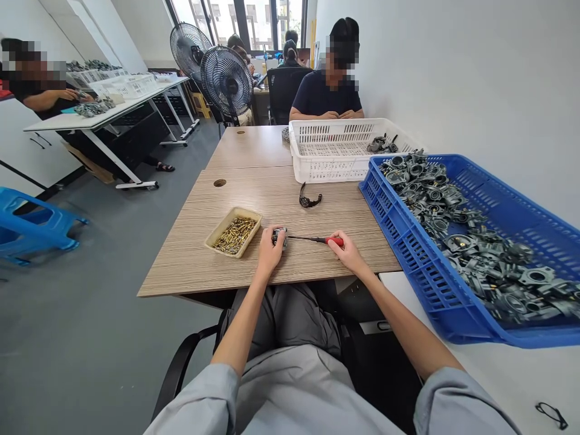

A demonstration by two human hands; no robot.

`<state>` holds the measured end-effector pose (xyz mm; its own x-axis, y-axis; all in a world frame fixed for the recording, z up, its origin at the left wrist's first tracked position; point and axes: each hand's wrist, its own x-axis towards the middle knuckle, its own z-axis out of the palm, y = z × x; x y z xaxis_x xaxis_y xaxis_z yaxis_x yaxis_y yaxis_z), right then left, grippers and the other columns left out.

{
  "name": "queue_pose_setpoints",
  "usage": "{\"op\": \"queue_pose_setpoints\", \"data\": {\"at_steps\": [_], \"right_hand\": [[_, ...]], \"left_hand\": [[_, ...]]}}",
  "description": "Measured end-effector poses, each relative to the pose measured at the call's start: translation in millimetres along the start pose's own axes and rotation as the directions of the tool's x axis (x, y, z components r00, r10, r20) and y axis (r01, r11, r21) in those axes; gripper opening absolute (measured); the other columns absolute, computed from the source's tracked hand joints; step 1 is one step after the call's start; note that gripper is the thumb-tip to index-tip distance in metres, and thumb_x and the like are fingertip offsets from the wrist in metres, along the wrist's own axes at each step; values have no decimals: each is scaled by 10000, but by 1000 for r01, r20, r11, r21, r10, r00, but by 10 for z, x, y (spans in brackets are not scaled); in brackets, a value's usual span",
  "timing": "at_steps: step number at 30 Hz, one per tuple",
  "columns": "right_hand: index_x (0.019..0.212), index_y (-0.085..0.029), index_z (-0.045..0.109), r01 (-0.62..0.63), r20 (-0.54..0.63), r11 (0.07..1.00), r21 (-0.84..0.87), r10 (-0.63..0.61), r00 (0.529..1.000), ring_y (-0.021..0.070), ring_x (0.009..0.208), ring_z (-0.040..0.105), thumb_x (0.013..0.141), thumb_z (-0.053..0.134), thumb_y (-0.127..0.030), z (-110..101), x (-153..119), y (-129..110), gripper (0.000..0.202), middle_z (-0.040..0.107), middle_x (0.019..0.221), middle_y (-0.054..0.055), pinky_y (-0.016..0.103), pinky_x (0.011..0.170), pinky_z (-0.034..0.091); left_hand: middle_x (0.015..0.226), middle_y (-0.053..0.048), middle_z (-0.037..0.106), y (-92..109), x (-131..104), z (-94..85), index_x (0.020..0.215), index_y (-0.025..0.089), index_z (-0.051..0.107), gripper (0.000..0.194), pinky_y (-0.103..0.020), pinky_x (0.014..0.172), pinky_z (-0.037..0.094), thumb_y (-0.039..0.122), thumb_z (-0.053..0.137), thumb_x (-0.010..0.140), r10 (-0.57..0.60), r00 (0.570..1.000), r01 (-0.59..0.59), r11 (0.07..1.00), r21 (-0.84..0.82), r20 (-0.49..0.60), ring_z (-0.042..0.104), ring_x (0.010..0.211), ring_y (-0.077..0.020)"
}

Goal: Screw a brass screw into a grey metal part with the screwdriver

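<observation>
At nine o'clock from our hands sits a shallow tan tray [212, 237] of small brass pieces [234, 235], near our left hand so a piece can be picked without stretching. Our left hand [270, 249] is curled around a small grey metal part [280, 237], pinning it to the bench [254, 199] so it cannot turn. At three o'clock from it, our right hand [348, 251] pinches the red handle of a screwdriver [312, 239], whose thin shaft lies level and points straight into the part. At twelve o'clock a wristwatch [309, 200] lies on the wood, clear of the work. Further out, a white basket [336, 148] stands in front of a seated person. At two o'clock a blue crate [457, 241] heaped with grey castings [466, 241] tilts toward us, within our right arm's reach.
</observation>
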<state>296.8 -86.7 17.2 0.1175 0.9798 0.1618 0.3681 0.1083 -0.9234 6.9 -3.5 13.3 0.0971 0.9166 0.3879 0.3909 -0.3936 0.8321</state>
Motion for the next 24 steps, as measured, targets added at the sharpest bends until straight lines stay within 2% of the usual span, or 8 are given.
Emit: {"op": "queue_pose_setpoints", "data": {"at_steps": [24], "right_hand": [[986,-276,627,59,-33,998,-15,-60,998,238,761,617,993,732,-717,4,3,-37,453,612,794,14,331,651,533]], "left_hand": [[1238,-120,774,-79,2,29,1229,265,720,301,-467,1128,569,508,550,1177,54,998,-55,998,-14,-23,713,1206,-291]]}}
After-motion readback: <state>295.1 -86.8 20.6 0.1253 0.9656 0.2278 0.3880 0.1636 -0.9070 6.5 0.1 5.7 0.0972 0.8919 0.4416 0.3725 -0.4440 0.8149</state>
